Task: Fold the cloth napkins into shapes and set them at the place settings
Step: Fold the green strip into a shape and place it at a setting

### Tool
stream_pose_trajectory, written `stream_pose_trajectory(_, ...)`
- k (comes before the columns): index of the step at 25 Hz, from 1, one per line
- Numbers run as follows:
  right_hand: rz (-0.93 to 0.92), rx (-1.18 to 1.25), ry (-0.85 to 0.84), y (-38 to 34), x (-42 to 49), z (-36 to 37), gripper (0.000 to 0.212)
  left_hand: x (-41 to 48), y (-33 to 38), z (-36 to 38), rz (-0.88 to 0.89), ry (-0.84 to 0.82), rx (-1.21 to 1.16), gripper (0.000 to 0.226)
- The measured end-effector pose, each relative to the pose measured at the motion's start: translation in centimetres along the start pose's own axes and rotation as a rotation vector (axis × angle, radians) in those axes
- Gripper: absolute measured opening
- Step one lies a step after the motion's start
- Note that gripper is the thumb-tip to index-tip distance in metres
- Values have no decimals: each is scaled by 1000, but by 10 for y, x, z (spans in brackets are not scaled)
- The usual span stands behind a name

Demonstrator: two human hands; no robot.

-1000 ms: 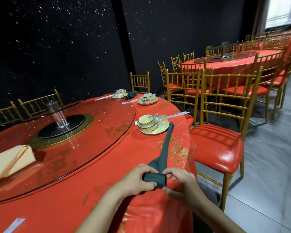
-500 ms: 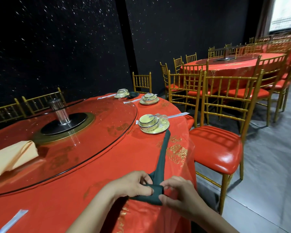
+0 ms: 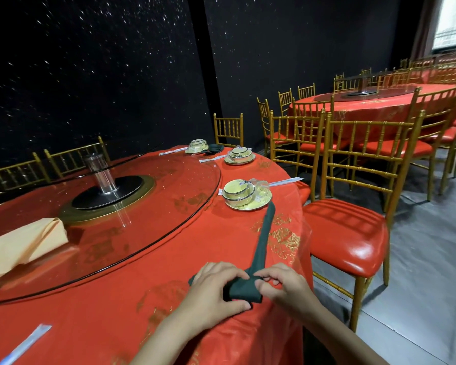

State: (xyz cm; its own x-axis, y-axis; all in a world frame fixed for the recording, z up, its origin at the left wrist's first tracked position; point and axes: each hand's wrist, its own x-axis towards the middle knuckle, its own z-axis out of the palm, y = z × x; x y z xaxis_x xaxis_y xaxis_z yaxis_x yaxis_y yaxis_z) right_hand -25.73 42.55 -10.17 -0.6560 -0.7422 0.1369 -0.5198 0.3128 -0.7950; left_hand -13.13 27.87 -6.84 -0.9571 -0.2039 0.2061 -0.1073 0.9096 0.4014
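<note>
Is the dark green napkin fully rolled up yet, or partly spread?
Partly rolled. The dark green napkin is rolled at its near end between the left hand and right hand; a long folded strip lies toward the saucer.

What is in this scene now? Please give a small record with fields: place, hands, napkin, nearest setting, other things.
place: round table with a red tablecloth
hands: left hand and right hand both grip the rolled end of the green napkin
napkin: long tail stretches away toward the nearest setting
nearest setting: bowl on a plate
other things: glass turntable, orange napkin, red chair
</note>
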Motion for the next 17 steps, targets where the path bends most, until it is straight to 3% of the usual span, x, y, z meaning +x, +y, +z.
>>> stream_pose_trajectory(1,4,6,16,2,2,1,7,1,-1,2,2,13,0,50)
stream_pose_trajectory(2,-10,-7,42,6,2,1,14,5,-2,3,-4,24,-21,49)
stream_pose_trajectory(4,-91,-57,92,10,-3,-2,44,18,-5,3,-32,-4,-70,46)
stream_pose_trajectory(5,-147,-85,100,10,-4,-3,49,26,-7,2,-47,-38,-77,44)
stream_pose_trajectory(9,-164,-79,136,12,5,-6,39,51,-7,-2,-74,-85,-24,41)
stream_pose_trajectory(13,-91,-13,190,21,25,-10,19,46,-5,6,4,203,-11,29)
stream_pose_trajectory(17,-49,16,161,27,39,-14,19,47,-14,21,42,205,8,38)
